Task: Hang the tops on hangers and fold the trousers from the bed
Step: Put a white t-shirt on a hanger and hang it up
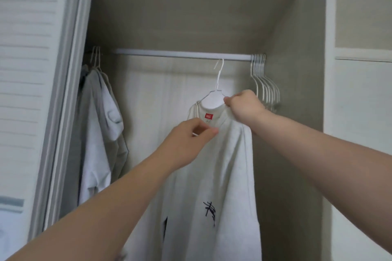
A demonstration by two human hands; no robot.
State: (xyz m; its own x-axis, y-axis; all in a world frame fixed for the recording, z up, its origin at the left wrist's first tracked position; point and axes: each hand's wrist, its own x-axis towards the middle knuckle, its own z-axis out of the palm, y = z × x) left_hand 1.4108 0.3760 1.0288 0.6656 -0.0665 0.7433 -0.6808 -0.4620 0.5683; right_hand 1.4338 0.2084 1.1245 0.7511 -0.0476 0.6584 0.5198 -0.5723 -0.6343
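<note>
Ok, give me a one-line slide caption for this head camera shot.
Left hand and right hand grip a white top on a hanger at the wardrobe rail.

The shoulders of the white hanger (218, 78) are hidden inside the white top (222, 165); only its hook and neck show. Whether the hook sits on the rail (180, 54) or only in front of it, I cannot tell. The print on the red label (207, 116) is too small to read. The left hand (191, 133) covers the front of the collar. The lower edge cuts off the top's hem. The right hand (244, 106) hides the lower ends of the empty hangers (265, 85). The sliding door (27, 91) is blurred.
</note>
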